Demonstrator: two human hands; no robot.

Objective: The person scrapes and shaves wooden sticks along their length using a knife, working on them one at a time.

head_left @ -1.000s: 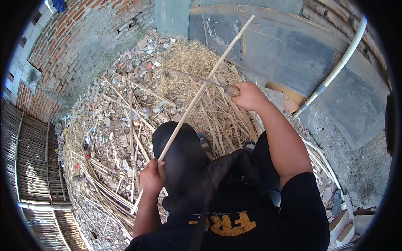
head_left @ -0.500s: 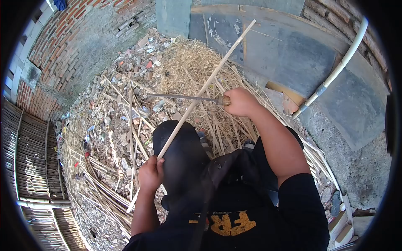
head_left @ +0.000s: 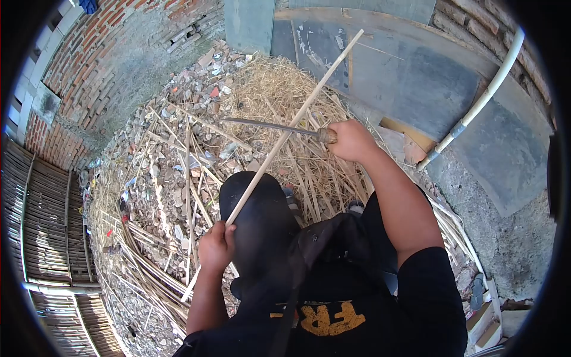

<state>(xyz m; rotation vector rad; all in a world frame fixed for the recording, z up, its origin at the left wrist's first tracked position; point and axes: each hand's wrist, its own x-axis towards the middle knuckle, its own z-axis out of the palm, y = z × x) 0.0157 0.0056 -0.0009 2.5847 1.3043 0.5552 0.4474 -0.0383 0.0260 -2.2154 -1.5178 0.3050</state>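
My left hand (head_left: 216,245) is closed around the lower end of a long pale bamboo strip (head_left: 309,101), which slants up to the right across my dark-clothed body. My right hand (head_left: 354,141) grips the wooden handle of a knife (head_left: 262,124) with a long narrow blade. The blade points left and crosses the strip about midway along its length. It appears to rest against the strip, though the exact contact is hard to make out.
Curly bamboo shavings (head_left: 267,83) cover the rubble ground (head_left: 160,178) ahead. Several cut strips (head_left: 143,256) lie at the left. A brick wall (head_left: 107,65), a slatted bamboo panel (head_left: 47,220), grey boards (head_left: 410,71) and a leaning pale pole (head_left: 485,98) surround the spot.
My right hand and the knife have shifted a little to the right and up, and the blade now tilts more. The left hand and the strip stay nearly in place.
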